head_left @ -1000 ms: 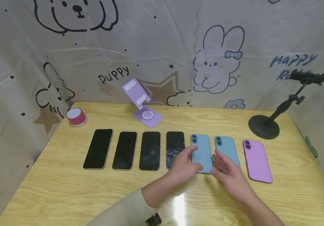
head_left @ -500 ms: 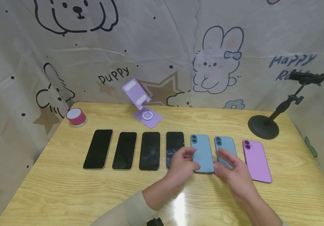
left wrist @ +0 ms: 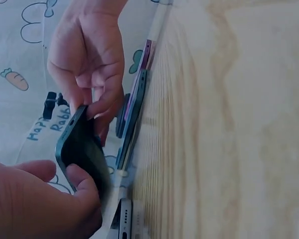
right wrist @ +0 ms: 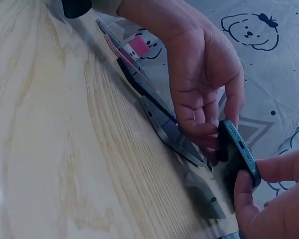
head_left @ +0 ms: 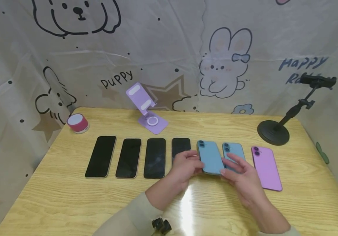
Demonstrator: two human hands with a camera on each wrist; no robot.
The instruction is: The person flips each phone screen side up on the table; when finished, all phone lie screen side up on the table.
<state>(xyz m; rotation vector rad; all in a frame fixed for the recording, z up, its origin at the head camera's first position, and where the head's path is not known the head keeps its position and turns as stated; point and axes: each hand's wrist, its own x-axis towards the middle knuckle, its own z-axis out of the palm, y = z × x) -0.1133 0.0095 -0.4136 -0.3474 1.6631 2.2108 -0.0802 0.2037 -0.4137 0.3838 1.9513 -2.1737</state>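
Observation:
A light-blue smartphone, back and twin cameras up, is held between both hands. My left hand pinches its left edge, while my right hand grips the lower right corner. Both wrist views show the phone tilted, its bottom edge raised off the table and its dark screen face underneath, with fingers below and thumbs at the edges. A second blue phone lies partly behind the right fingers. Beside it is a pink-purple phone. Left of the held phone, a dark-screened phone is partly covered by my left hand.
Three more dark-screened phones, the nearest being this black phone, lie in the same row leftward. Behind stand a purple folding phone stand, a pink-and-white cylinder and a black round-based phone holder. A printed cloth hangs behind the wooden table.
The blue phone was flat on the table; its near end has since been lifted. Both hands have moved from beside it to gripping its sides. The other phones stay put.

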